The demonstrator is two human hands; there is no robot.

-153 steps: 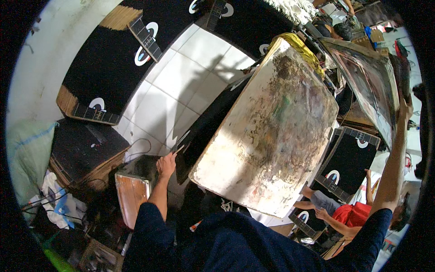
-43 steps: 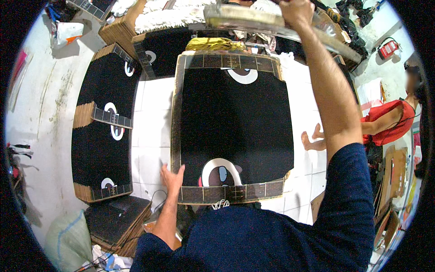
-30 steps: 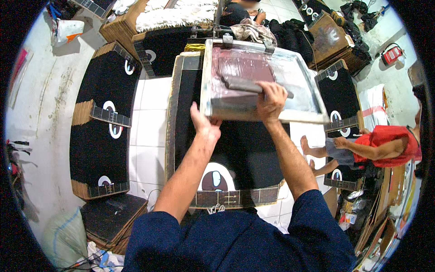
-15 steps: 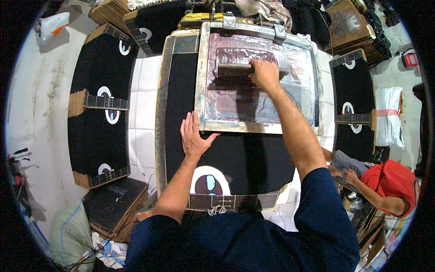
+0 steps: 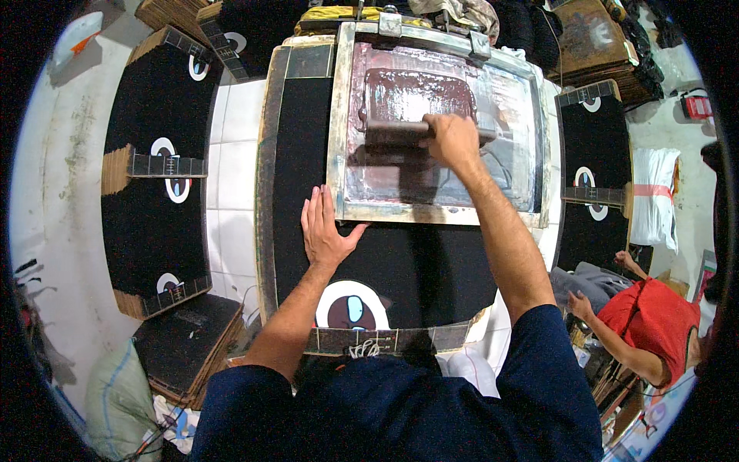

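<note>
My right hand (image 5: 454, 144) grips a squeegee (image 5: 394, 128) that lies across the mesh of a screen printing frame (image 5: 423, 212). Dark maroon ink (image 5: 423, 88) forms a glossy patch just beyond the blade. Fingers stretched, my left hand (image 5: 326, 235) rests by the frame's near left corner, its thumb along the near edge. Beneath the frame lies black fabric (image 5: 416, 269) on a board. A white, brown and light blue eye print (image 5: 327, 312) shows at the fabric's near end.
Boards with black printed fabric (image 5: 154, 100) line the left side, and similar ones (image 5: 593, 138) stand at the right. Metal clamps (image 5: 389, 25) hold the frame's far edge. Another person in a red top (image 5: 647, 327) handles grey cloth (image 5: 589, 283) at the lower right.
My right hand has drawn the squeegee a little nearer across the mesh, leaving a larger ink patch beyond it. My left hand stays at the corner. The other person's arms have shifted.
</note>
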